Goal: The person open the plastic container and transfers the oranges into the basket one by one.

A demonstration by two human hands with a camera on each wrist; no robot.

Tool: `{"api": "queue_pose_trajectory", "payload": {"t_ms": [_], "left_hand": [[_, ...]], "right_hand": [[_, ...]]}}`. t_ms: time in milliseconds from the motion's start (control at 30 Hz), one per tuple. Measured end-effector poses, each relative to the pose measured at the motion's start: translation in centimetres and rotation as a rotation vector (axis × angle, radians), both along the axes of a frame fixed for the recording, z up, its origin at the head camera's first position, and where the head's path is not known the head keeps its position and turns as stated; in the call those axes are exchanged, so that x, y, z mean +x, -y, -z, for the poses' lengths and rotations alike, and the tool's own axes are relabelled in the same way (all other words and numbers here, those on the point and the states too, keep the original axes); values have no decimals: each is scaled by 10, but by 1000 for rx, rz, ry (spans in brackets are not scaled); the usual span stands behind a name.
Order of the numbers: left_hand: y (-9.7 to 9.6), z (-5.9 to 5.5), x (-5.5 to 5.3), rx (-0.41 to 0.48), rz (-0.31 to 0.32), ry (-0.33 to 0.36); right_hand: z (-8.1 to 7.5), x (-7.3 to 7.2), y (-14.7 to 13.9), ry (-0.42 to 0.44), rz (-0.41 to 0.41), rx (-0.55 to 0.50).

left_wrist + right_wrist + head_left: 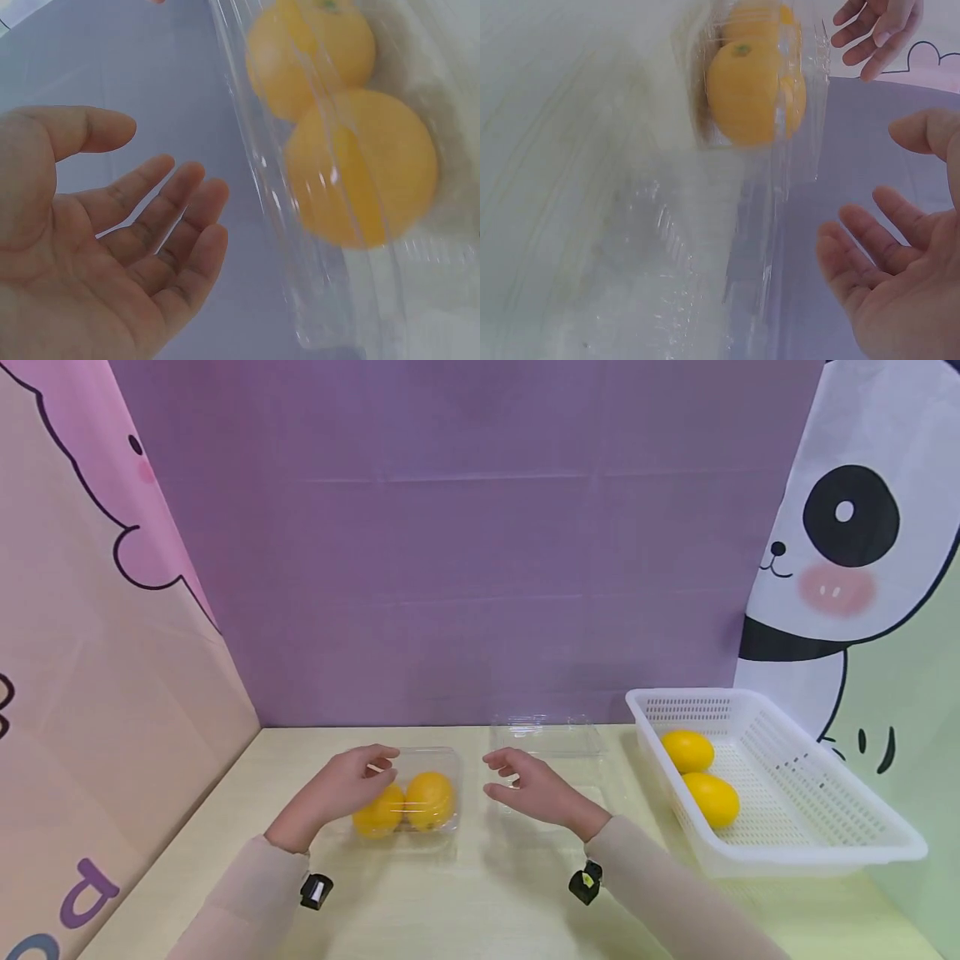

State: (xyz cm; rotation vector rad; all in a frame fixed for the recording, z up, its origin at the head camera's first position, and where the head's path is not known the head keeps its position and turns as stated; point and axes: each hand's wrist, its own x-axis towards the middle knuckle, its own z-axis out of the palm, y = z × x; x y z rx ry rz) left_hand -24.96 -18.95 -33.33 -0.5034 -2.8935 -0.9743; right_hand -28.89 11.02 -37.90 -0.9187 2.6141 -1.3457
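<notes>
Two oranges [431, 800] sit side by side in a clear plastic box [448, 762] on the table; a clear surface shows over them. My left hand [356, 783] hovers by the left side of this box, fingers loosely bent and holding nothing. In the left wrist view its palm and fingers [169, 255] stand apart from the box. My right hand [536, 787] is held over a second clear plastic box [546, 737], which lies partly behind and below it. Its relaxed fingers [870, 240] also hold nothing.
A white perforated basket [795, 852] stands on the right, with two more oranges [708, 800] along its left side. A purple backdrop [465, 568] rises behind the pale table [442, 910]. Printed cloth panels [112, 693] stand at both sides.
</notes>
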Motion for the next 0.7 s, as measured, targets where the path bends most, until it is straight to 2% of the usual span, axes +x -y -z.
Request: {"api": "queue_pose_trajectory", "payload": {"t_ms": [167,300,500,700], "left_hand": [[10,-1,5,13,-3,13],[18,1,6,21,-29,31],[29,6,4,14,-71,42],[41,9,2,-17,-110,30]], "right_hand": [[1,4,7,25,-9,-7],[3,7,12,34,-16,-21],[7,14,20,66,-11,-58],[9,24,26,87,-5,-45]]}}
